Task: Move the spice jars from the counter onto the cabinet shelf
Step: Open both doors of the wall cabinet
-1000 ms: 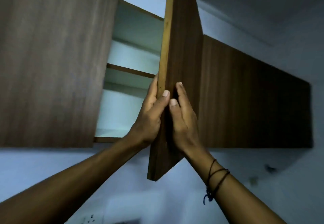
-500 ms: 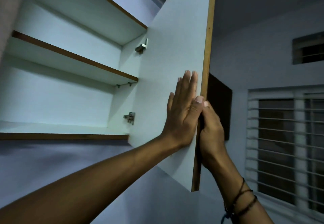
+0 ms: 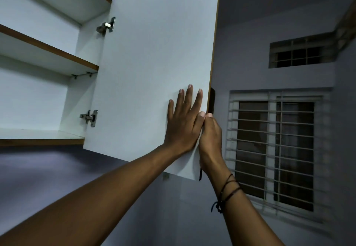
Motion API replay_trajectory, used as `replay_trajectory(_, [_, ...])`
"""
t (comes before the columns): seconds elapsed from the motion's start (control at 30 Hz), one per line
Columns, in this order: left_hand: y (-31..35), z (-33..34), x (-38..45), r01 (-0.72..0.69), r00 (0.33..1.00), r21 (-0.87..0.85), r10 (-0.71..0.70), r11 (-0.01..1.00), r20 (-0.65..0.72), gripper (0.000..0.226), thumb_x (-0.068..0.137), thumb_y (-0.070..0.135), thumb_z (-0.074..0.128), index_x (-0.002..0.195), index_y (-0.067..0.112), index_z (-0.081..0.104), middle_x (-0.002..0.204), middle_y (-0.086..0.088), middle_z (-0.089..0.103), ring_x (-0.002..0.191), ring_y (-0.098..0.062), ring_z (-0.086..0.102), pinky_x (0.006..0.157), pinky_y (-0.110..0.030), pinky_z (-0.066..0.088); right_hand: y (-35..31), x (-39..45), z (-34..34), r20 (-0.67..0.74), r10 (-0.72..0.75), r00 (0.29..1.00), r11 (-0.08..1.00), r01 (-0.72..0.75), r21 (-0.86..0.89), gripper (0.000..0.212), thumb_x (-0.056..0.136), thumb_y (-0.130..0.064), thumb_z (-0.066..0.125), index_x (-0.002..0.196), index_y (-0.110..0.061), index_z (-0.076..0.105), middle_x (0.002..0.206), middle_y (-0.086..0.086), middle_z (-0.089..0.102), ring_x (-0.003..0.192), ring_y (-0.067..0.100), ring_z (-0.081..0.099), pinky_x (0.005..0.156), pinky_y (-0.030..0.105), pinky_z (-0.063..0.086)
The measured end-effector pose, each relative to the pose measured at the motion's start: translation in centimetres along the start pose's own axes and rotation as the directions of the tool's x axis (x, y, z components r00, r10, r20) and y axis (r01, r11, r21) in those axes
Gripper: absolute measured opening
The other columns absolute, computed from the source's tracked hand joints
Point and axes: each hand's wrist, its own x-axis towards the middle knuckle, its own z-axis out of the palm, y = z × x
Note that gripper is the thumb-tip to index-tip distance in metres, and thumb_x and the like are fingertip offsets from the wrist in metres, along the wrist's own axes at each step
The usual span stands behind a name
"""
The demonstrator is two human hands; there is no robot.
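Both hands meet the upright open cabinet door (image 3: pixel 154 62): left hand (image 3: pixel 183 124) flat, right hand (image 3: pixel 211 136) gripping its edge.

cabinet door (image 3: pixel 154 62) white, brown edge; shelf (image 3: pixel 48 49) white, brown-edged; wristband (image 3: pixel 228 191) dark

Cabinet (image 3: pixel 92 39) is hanging on the wall, taking up the upper left of the frame, seen from below. White interior, brown wood trim on front edges. Middle shelf (image 3: pixel 48 50) is running across left of frame, sloping down toward centre, sitting on small support pins at its right end. Bottom shelf (image 3: pixel 41 136) is lying lower left, flat white surface with brown front edge. Cabinet door (image 3: pixel 152 62) is standing swung wide open, filling the centre of the frame, white inner face showing, thin brown edge down its right side. Two metal hinges (image 3: pixel 89 117) are joining it to the cabinet side, one upper, one lower.
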Motion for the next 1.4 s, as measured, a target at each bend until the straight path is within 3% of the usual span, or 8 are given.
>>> replay_trajectory(0.13, [-0.1, -0.6, 0.0, -0.034, 0.998, -0.066, 0.037, 0.997, 0.048, 0.06, 0.1, 0.047, 0.017, 0.155, 0.031, -0.002, 0.167, 0.001, -0.01, 0.153, -0.017, -0.015, 0.123, -0.046, -0.009, 0.3, -0.3, 0.6, -0.14, -0.144, 0.98, 0.983, 0.125, -0.135, 0.033, 0.105, -0.034, 0.033, 0.103, -0.021, 0.063, 0.091, -0.005, 0.067, 0.077, -0.004, 0.061, 0.074, 0.026, 0.052])
replay_trajectory(0.33, [-3.4, -5.7, -1.1, 0.049, 0.98, -0.198, -0.009, 0.979, 0.199, 0.067, 0.096, 0.049, 0.023, 0.156, 0.028, 0.002, 0.167, 0.004, -0.006, 0.153, -0.012, -0.01, 0.125, -0.047, 0.001, -1.0, -2.3, 4.9, -0.058, -0.611, 0.79, 0.68, 0.485, -0.55, 0.047, 0.096, -0.02, 0.039, 0.141, -0.011, 0.048, 0.152, 0.004, 0.045, 0.147, 0.019, 0.03, 0.122, 0.04, 0.019])
replay_trajectory(0.53, [-11.7, -15.8, -3.8, 0.086, 0.984, -0.005, -0.084, 0.996, 0.159, 0.061, 0.103, 0.028, 0.041, 0.156, 0.019, 0.013, 0.167, 0.002, 0.007, 0.154, -0.012, -0.001, 0.125, -0.044, 0.01, -1.2, -5.5, 15.6, 0.255, -0.543, 0.8, 0.772, 0.595, -0.223, 0.044, 0.094, -0.018, 0.043, 0.134, -0.004, 0.054, 0.142, 0.009, 0.054, 0.139, 0.025, 0.043, 0.116, 0.043, 0.031])
replay_trajectory(0.67, [-18.1, -25.4, -6.6, 0.109, 0.988, 0.326, -0.138, 0.939, 0.067, 0.057, 0.102, 0.022, 0.038, 0.155, 0.014, 0.019, 0.166, -0.002, 0.013, 0.154, -0.016, 0.003, 0.125, -0.044, 0.009, -1.8, -9.7, 24.9, 0.397, -0.544, 0.74, 0.791, 0.61, -0.053, 0.049, 0.097, -0.026, 0.041, 0.143, -0.011, 0.048, 0.148, 0.004, 0.05, 0.14, 0.013, 0.038, 0.118, 0.02, 0.023])
replay_trajectory(0.97, [-27.3, -46.2, -12.4, 0.142, 0.923, 0.915, -0.384, 0.379, 0.016, 0.082, 0.085, 0.053, 0.0, 0.156, 0.013, 0.004, 0.166, -0.01, -0.003, 0.154, -0.029, -0.006, 0.124, -0.05, 0.0, -6.4, -21.5, 44.8, 0.595, -0.545, 0.591, 0.836, 0.431, 0.339, 0.043, 0.102, -0.029, 0.037, 0.144, -0.021, 0.041, 0.148, -0.004, 0.046, 0.136, 0.01, 0.042, 0.112, 0.016, 0.031])
replay_trajectory(1.2, [-30.2, -50.7, -12.8, 0.067, 0.928, 0.98, -0.372, 0.185, 0.007, 0.079, 0.094, 0.06, 0.021, 0.155, 0.012, 0.017, 0.164, -0.015, 0.012, 0.151, -0.036, 0.011, 0.118, -0.06, 0.021, -8.6, -24.5, 51.8, 0.688, -0.311, 0.656, 0.939, 0.099, 0.33, 0.063, 0.105, -0.044, 0.029, 0.157, -0.029, -0.005, 0.166, -0.007, -0.008, 0.15, 0.006, 0.001, 0.115, 0.022, 0.008])
replay_trajectory(1.3, [-30.8, -50.6, -12.9, 0.071, 0.932, 0.983, -0.362, 0.171, -0.004, 0.08, 0.093, 0.061, 0.016, 0.156, 0.011, 0.014, 0.164, -0.015, 0.01, 0.151, -0.037, 0.008, 0.119, -0.061, 0.017, -9.1, -24.2, 52.8, 0.72, -0.205, 0.664, 0.932, -0.093, 0.351, 0.067, 0.104, -0.04, 0.035, 0.157, -0.024, -0.004, 0.167, -0.001, 0.006, 0.151, 0.014, 0.014, 0.112, 0.022, 0.016])
replay_trajectory(1.4, [-30.8, -50.4, -13.0, 0.083, 0.934, 0.981, -0.358, 0.174, -0.015, 0.078, 0.093, 0.058, 0.013, 0.156, 0.013, 0.008, 0.165, -0.014, 0.003, 0.152, -0.037, 0.001, 0.12, -0.062, 0.01, -10.1, -22.7, 52.5, 0.746, -0.048, 0.664, 0.882, -0.323, 0.344, 0.054, 0.1, -0.028, 0.047, 0.151, -0.016, 0.035, 0.149, 0.005, 0.047, 0.133, 0.027, 0.05, 0.113, 0.036, 0.039])
